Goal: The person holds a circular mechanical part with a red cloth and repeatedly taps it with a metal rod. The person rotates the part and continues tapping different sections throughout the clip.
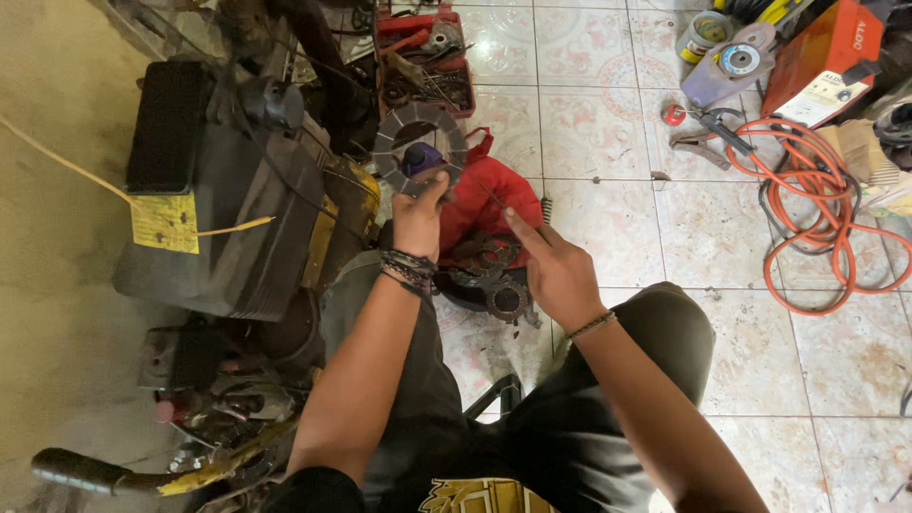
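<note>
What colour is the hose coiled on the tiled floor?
Orange: the coiled hose shows in the head view, at right.

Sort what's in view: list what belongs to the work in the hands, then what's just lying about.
In hand or close by:
- notched ring plate, held up by the left hand
- right hand, fingers pointing at the plate
- round toothed parts on the floor under the hands
- red cloth

Lying about:
- orange hose
- orange machine
- red tray of tools

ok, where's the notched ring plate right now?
Head view, upper middle: the notched ring plate is held up in the left hand, above the red cloth.
</note>
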